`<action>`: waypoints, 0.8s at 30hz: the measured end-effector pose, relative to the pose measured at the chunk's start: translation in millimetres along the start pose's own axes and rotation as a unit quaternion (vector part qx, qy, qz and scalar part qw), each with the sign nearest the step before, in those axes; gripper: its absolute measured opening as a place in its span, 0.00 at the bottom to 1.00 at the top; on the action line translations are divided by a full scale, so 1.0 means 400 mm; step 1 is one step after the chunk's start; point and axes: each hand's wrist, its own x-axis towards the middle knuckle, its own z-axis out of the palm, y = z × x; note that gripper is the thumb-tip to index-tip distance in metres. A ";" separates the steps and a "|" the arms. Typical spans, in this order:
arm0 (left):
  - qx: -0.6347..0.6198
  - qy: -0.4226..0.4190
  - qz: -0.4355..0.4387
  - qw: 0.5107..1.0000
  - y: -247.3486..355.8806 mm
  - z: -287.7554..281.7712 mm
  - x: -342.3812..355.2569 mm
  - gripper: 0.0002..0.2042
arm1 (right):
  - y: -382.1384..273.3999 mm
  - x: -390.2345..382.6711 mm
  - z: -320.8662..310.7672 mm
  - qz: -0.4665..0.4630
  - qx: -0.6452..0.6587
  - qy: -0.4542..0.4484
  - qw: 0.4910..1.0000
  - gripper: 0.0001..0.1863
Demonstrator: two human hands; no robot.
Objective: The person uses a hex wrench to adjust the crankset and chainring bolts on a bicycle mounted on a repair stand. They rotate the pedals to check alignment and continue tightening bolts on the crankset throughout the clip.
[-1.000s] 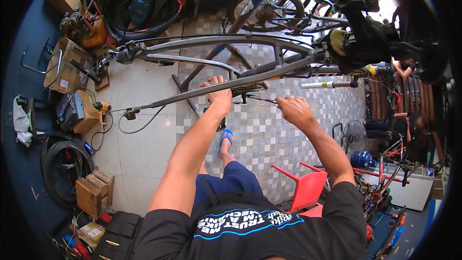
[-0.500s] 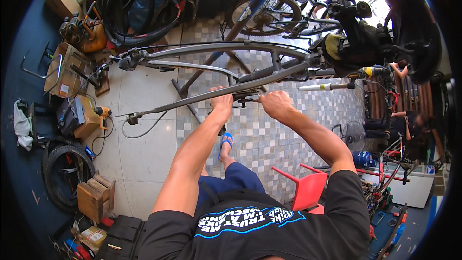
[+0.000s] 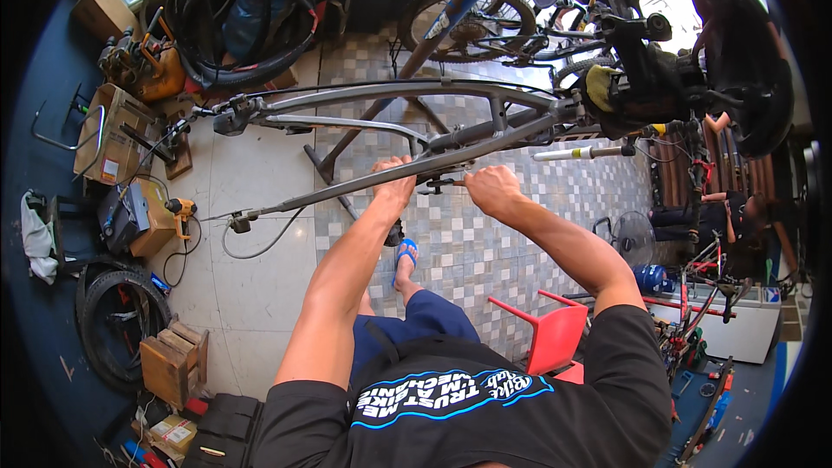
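Note:
A grey bicycle frame (image 3: 355,178) is held up level in front of me, with its rear end to the left. My left hand (image 3: 394,180) is closed at the lower tube near the middle of the frame; its fingers are partly hidden there. Just below that hand hangs a black pedal (image 3: 395,234). To the right, my right hand (image 3: 492,189) is closed on the end of a slim dark piece (image 3: 446,182), which reaches toward the crank area. What kind of piece it is, I cannot make out.
A black saddle (image 3: 741,65) is at the upper right, beside the stand's blue post (image 3: 455,13). Tyres (image 3: 247,22), cardboard boxes (image 3: 108,134) and an orange drill (image 3: 182,208) line the left. A red chair (image 3: 555,338) stands beside me at right.
The view has shifted slightly. Both hands keep nearly the same places on the bicycle. A person in the far background at the top right has moved partly out of view.

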 end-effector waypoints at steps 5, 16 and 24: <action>0.040 -0.039 -0.023 0.998 0.026 -0.077 -0.022 0.25 | 0.068 0.001 0.060 0.030 0.038 -0.011 0.999 0.11; -0.047 -0.010 -0.037 0.998 0.009 -0.070 -0.025 0.21 | 0.091 0.014 0.042 0.048 0.071 -0.015 0.996 0.13; -0.047 0.057 -0.036 0.997 -0.012 -0.030 -0.018 0.13 | 0.194 0.052 0.155 0.004 0.169 0.034 0.985 0.19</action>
